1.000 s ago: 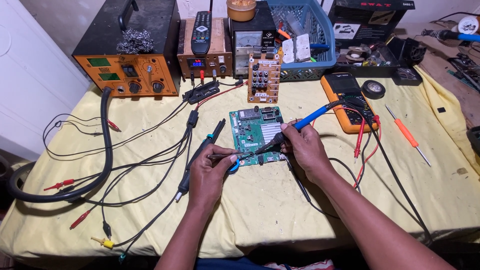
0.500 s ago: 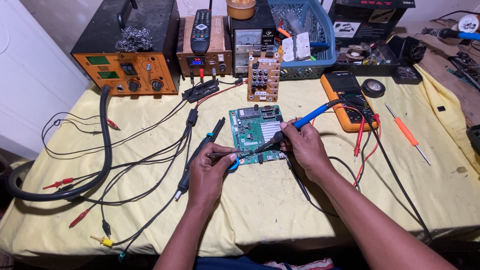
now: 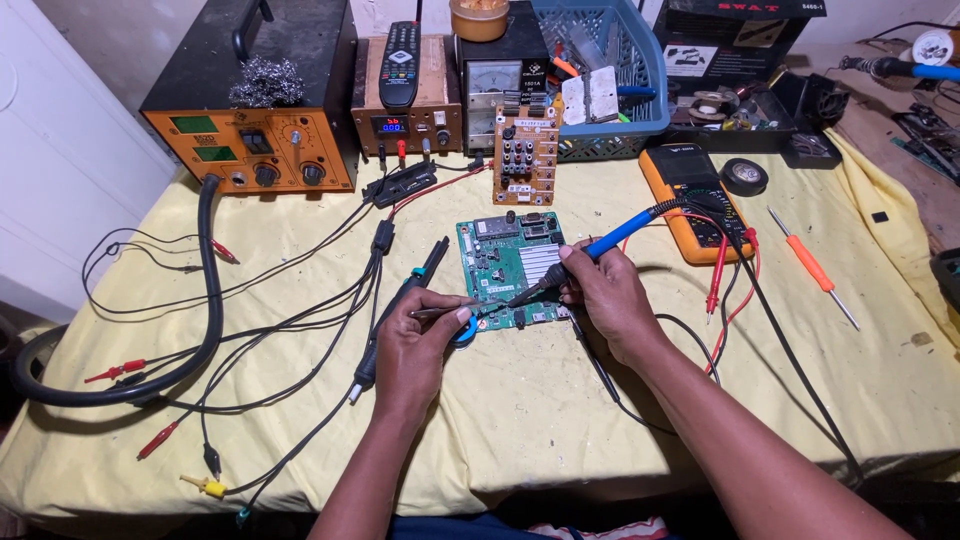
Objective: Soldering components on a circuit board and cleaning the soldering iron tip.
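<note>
A green circuit board is lying flat near the middle of the yellow cloth covering the bench, its near edge just beyond both hands. The right hand is gripping a blue-handled soldering iron like a pen, fingers clenched round the dark grip, and is slanting the tip down onto the board's near left part; the low hold probably steadies the point. The left hand is pinching slim metal tweezers between thumb and fingers, angling their tips toward the same spot from the left. Whether a part is caught in them is too small to tell. A blue round object, partly hidden, is showing under the left thumb.

Beyond the board, a smaller brown circuit board is leaning upright. To the right an orange multimeter is lying with red and black probe leads trailing. At the back left an orange-fronted soldering station is standing, its thick black hose curving across the cloth.
</note>
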